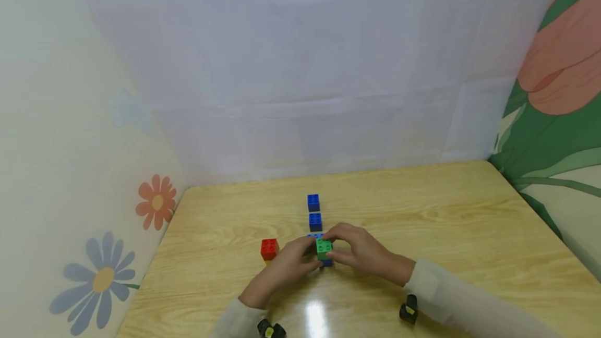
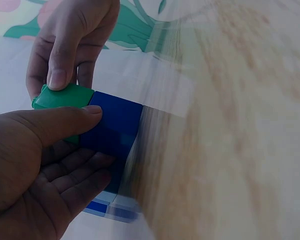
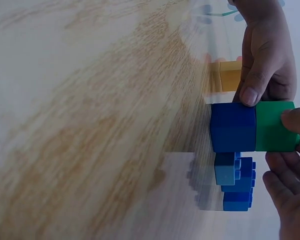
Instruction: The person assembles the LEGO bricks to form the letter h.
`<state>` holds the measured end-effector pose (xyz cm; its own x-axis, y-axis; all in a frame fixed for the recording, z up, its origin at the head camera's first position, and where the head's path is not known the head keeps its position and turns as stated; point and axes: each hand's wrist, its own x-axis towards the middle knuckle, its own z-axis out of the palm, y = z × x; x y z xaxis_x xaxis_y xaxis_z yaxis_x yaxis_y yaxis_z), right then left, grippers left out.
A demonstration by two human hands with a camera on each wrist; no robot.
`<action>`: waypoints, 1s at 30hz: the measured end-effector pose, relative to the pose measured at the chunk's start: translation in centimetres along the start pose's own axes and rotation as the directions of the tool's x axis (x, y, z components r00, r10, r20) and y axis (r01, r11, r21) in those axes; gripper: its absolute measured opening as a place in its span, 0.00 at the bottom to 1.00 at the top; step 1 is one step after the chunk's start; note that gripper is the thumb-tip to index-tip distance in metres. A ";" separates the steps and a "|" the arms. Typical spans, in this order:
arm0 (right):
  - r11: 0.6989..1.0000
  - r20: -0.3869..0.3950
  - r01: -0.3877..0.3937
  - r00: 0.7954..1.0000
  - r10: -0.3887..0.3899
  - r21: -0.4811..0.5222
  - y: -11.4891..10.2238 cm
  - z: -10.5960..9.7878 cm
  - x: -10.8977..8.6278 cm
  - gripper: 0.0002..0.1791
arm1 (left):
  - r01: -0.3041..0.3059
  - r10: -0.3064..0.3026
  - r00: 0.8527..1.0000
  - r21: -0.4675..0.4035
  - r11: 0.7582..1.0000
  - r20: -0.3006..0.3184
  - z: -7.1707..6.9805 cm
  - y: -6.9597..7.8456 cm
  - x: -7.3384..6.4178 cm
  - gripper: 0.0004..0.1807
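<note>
A green brick (image 1: pixel 324 248) sits on top of a dark blue brick (image 3: pixel 233 127), the two making a small upright stack on the table. My left hand (image 1: pixel 292 261) holds the lower part of the stack, its thumb on the blue brick near the seam. From the other side my right hand (image 1: pixel 363 252) pinches the green brick between thumb and fingers. Just behind the stack is a lighter blue brick (image 3: pixel 225 171), partly hidden by the hands in the head view.
Two dark blue bricks, a nearer one (image 1: pixel 315 221) and a farther one (image 1: pixel 313 202), stand in line behind. Left of my left hand, a red brick (image 1: pixel 269 248) rests on a yellow brick (image 3: pixel 231 77). A white cloth (image 1: pixel 300 93) hangs along the wooden table's (image 1: pixel 422 207) back edge.
</note>
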<state>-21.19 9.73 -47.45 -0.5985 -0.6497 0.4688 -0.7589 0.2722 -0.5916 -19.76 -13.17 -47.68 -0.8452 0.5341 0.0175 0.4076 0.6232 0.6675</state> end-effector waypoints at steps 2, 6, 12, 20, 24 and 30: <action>1.000 0.009 -0.004 1.000 0.004 0.001 -0.1 -0.1 0.1 0.18 | -0.006 0.006 1.000 0.000 1.000 -0.002 0.0 -0.1 0.0 0.23; 1.000 0.023 -0.011 1.000 0.011 -0.004 -0.3 -0.2 0.2 0.18 | -0.011 0.011 1.000 -0.009 1.000 -0.008 0.1 -0.2 0.0 0.23; 1.000 0.032 -0.021 0.999 0.021 -0.013 -0.3 -0.2 0.2 0.18 | -0.011 0.011 1.000 -0.013 1.000 -0.001 0.2 -0.2 0.0 0.23; 0.999 0.045 -0.046 0.998 0.046 -0.018 -0.3 -0.1 0.1 0.19 | -0.013 0.013 1.000 -0.010 1.000 -0.005 0.3 -0.3 -0.1 0.23; 0.999 0.041 -0.047 0.998 0.048 -0.019 -0.3 -0.1 0.1 0.19 | -0.020 0.020 1.000 -0.003 1.000 -0.011 0.2 -0.3 -0.1 0.23; 0.999 0.031 -0.045 0.998 0.046 -0.028 -0.2 0.0 0.1 0.19 | -0.024 0.024 1.000 0.002 1.000 -0.008 0.0 -0.2 0.0 0.24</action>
<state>-21.09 9.62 -47.30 -0.6243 -0.6584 0.4206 -0.7382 0.3210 -0.5932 -19.81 -13.30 -47.82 -0.8379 0.5443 0.0400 0.4288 0.6112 0.6652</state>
